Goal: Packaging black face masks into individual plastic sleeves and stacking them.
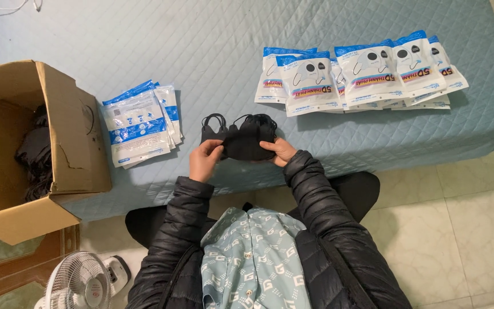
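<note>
Black masks (pixel 241 137) are gripped in a bundle by both closed hands, left hand (pixel 204 160) and right hand (pixel 279 150), over the bed (pixel 212 51) edge; filled packets (pixel 361 71) are laid right; flat packets (pixel 138 123) and boxed masks (pixel 32 154) are left waiting.
</note>
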